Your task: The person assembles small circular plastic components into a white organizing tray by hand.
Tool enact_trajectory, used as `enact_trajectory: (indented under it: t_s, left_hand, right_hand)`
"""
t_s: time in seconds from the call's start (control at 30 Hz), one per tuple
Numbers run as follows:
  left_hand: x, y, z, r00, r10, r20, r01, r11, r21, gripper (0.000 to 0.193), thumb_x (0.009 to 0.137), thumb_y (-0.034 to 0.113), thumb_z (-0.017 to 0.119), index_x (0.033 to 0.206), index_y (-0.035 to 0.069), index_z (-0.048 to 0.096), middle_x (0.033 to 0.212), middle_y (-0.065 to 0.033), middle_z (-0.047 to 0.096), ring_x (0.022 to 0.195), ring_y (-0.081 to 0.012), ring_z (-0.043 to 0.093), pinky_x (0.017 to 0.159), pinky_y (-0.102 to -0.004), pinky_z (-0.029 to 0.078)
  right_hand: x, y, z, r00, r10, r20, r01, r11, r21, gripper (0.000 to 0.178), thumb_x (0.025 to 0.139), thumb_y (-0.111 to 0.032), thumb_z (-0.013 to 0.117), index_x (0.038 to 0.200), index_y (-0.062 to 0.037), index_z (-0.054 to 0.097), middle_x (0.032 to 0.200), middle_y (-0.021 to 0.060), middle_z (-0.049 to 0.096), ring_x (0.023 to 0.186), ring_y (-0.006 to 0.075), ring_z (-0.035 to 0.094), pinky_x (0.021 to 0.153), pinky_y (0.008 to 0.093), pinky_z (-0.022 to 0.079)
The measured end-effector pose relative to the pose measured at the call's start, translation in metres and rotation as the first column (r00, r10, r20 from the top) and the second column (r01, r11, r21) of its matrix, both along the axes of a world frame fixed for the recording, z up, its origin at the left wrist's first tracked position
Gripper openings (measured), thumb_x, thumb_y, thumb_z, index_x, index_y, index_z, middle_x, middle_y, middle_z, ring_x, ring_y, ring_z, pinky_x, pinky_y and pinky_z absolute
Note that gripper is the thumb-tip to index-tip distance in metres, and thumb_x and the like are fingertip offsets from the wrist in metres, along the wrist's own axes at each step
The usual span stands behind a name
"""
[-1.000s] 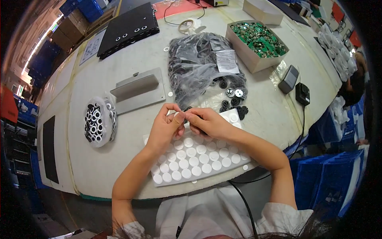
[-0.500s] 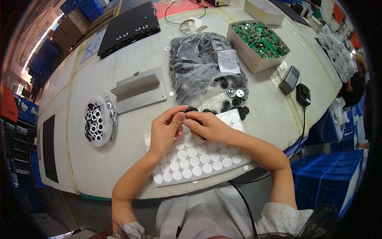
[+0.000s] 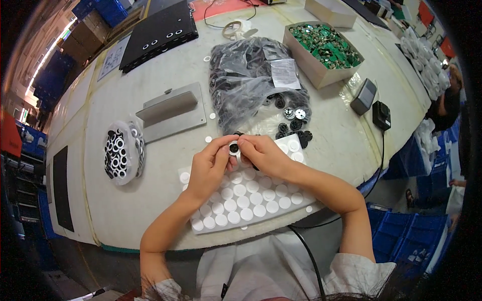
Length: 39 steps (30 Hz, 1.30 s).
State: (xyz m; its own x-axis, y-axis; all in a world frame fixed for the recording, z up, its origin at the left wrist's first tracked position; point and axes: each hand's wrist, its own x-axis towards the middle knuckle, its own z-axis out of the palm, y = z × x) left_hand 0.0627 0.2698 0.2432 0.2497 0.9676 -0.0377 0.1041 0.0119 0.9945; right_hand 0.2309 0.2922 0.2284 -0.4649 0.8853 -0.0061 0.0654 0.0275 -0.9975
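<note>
My left hand (image 3: 211, 163) and my right hand (image 3: 266, 156) meet above the far edge of a white tray (image 3: 198, 231). Between their fingertips they pinch a small round part with a white rim and dark centre (image 3: 234, 148). Rows of round white discs (image 3: 246, 214) fill the tray, some hidden under my hands. Just beyond my fingers lie loose black round parts (image 3: 282, 129), spilling from a large clear plastic bag (image 3: 241, 75) packed with black pieces. One small white disc (image 3: 208, 139) rests on the table beside my left hand.
On the left are a bag of black-and-white rings (image 3: 118, 155) and a metal plate with an upright fin (image 3: 170, 113). A box of green circuit boards (image 3: 321, 75), a grey device (image 3: 364, 96) and a black adapter (image 3: 381, 115) stand right. A black panel (image 3: 160, 37) lies at the back.
The small part between my fingertips now shows its white rim and dark centre; before, my fingers hid it. My right hand has shifted slightly left, and the view has moved a little.
</note>
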Motion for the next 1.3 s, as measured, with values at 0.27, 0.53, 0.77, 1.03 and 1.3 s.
enact_trajectory:
  t_s: [0.27, 0.53, 0.77, 1.03, 1.3]
  left_hand:
    - [-0.002, 0.005, 0.010, 0.996, 0.035, -0.077, -0.033, 0.999, 0.032, 0.024, 0.092, 0.009, 0.042, 0.114, 0.005, 0.051, 0.073, -0.0020, 0.056, 0.059, -0.0054, 0.050, 0.051, -0.0199, 0.041]
    - [-0.057, 0.002, 0.027, 0.952, 0.296, -0.077, -0.275, 0.938, 0.210, 0.024, 0.091, 0.010, 0.047, 0.115, 0.007, 0.050, 0.072, 0.0003, 0.052, 0.057, -0.0052, 0.046, 0.050, -0.0184, 0.038]
    - [-0.212, 0.007, 0.023, 0.541, 0.797, -0.268, -0.619, 0.593, 0.516, 0.016, 0.090, 0.013, 0.050, 0.104, 0.006, 0.054, 0.063, -0.0009, 0.051, 0.053, -0.0074, 0.045, 0.049, -0.0228, 0.038]
    - [-0.203, 0.011, 0.034, 0.351, 0.795, -0.495, -0.387, 0.605, 0.696, 0.017, 0.088, 0.014, 0.050, 0.097, 0.002, 0.058, 0.069, -0.0068, 0.056, 0.062, -0.0118, 0.049, 0.056, -0.0264, 0.041]
    - [0.035, -0.056, 0.011, 0.708, -0.347, -0.615, 0.638, 0.687, 0.348, 0.028, 0.073, 0.001, 0.056, 0.101, 0.003, 0.056, 0.095, -0.0112, 0.053, 0.090, -0.0262, 0.052, 0.073, -0.0345, 0.047]
  right_hand:
    - [0.000, 0.003, 0.006, 0.995, 0.081, 0.061, -0.084, 0.995, 0.053, 0.028, 0.092, -0.022, 0.042, 0.076, -0.0004, 0.052, 0.055, 0.0005, 0.046, 0.053, 0.0072, 0.041, 0.047, 0.0263, 0.034]
    - [0.019, 0.022, -0.005, 0.777, -0.280, -0.564, -0.351, 0.551, -0.757, 0.019, 0.085, -0.018, 0.052, 0.099, -0.0060, 0.047, 0.076, 0.0051, 0.054, 0.056, 0.0136, 0.049, 0.044, 0.0240, 0.040]
    - [0.019, 0.020, 0.006, 0.760, -0.397, -0.515, -0.212, 0.597, -0.774, 0.033, 0.088, -0.003, 0.044, 0.119, 0.0017, 0.033, 0.116, 0.0220, 0.050, 0.098, 0.0296, 0.057, 0.074, 0.0298, 0.055]
    - [0.020, 0.036, 0.009, 0.815, -0.212, -0.539, -0.225, 0.741, -0.632, 0.034, 0.096, -0.022, 0.035, 0.112, 0.0069, 0.040, 0.116, 0.0156, 0.056, 0.073, 0.0196, 0.065, 0.048, 0.0202, 0.055]
    - [0.027, 0.037, -0.002, 0.830, -0.281, -0.481, -0.133, 0.738, -0.661, 0.029, 0.095, -0.023, 0.039, 0.104, 0.0049, 0.040, 0.101, 0.0209, 0.058, 0.080, 0.0240, 0.064, 0.058, 0.0267, 0.056]
